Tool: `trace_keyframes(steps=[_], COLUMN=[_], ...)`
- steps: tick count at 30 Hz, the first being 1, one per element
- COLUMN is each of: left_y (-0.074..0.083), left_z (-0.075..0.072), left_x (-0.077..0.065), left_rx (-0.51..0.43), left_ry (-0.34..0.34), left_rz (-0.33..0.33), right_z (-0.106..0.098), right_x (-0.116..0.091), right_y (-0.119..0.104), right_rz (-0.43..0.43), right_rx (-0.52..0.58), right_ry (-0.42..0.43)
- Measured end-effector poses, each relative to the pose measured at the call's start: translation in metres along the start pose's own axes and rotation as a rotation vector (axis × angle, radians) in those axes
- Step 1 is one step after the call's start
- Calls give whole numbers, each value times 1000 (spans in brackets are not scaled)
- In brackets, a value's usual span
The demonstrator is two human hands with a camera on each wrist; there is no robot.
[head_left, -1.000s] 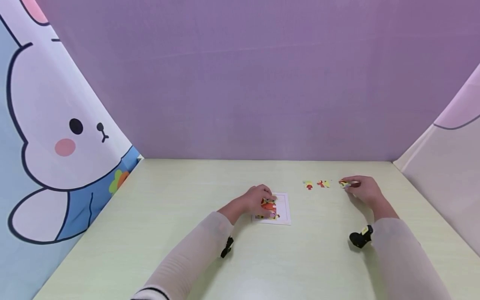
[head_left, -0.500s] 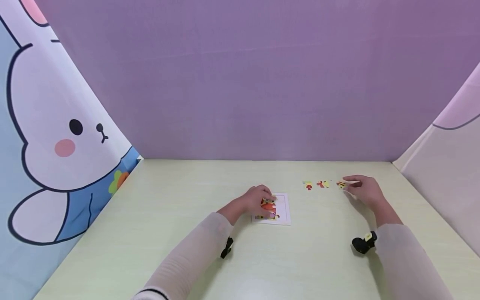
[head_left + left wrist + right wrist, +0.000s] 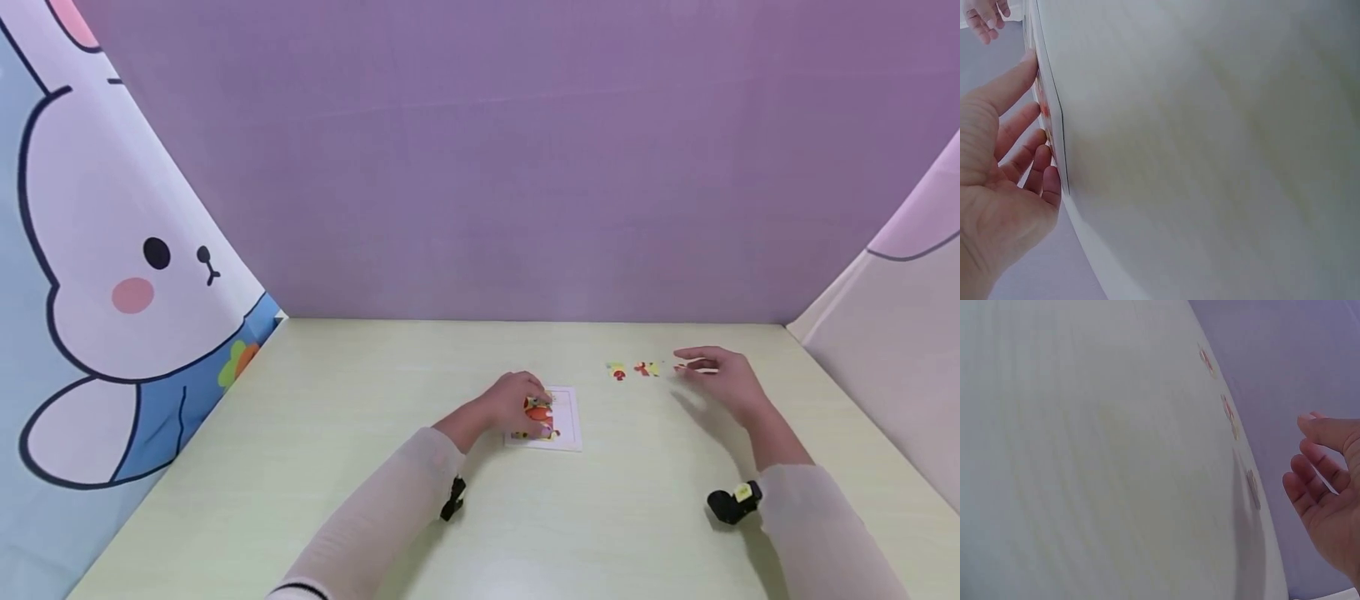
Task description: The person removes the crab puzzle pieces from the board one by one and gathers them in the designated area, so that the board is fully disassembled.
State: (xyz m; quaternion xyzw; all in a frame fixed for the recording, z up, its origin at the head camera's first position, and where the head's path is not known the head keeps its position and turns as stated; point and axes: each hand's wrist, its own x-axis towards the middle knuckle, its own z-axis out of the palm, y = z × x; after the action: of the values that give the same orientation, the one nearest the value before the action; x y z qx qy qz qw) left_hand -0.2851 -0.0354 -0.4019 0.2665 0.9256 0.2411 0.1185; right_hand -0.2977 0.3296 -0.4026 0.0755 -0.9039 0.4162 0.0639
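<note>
My left hand [image 3: 517,406] rests its fingertips on a white-bordered jigsaw puzzle board [image 3: 568,421] with a colourful cartoon picture partly hidden under the fingers. The left wrist view shows those fingers nearly straight, touching the board's face [image 3: 1054,119]. To the right lie a yellow and red puzzle piece [image 3: 617,371], a red and yellow piece [image 3: 647,368] and a third piece [image 3: 678,367], mostly covered by my right hand [image 3: 723,379]. That hand hovers above the third piece, fingers loosely bent. In the right wrist view, a gap separates its fingertips from this piece [image 3: 1253,489], and nothing is held.
A pale wood-grain table [image 3: 600,525] carries everything. Behind it rises a purple fabric backdrop [image 3: 480,167], with a rabbit-print cloth [image 3: 97,208] on the left and a pale panel [image 3: 892,333] on the right. Black wrist cameras [image 3: 735,502] sit below each forearm.
My right hand's fingertips have come off the rightmost piece; the hand has lifted and shifted slightly left over it. The left hand stays in place on the board.
</note>
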Motion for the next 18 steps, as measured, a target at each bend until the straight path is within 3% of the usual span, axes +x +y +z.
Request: trace_keyframes(steps=[9,18], left_y=[-6,-9], left_z=[2,1], left_x=[3,4], left_rx=[-42,-8], left_ry=[35,79], left_rz=[-3,-23], right_z=[17,43], right_x=[-2,-1], right_y=[-27,-53], right_rz=[-88,-123], right_rx=[53,165], right_ry=[-38,-121])
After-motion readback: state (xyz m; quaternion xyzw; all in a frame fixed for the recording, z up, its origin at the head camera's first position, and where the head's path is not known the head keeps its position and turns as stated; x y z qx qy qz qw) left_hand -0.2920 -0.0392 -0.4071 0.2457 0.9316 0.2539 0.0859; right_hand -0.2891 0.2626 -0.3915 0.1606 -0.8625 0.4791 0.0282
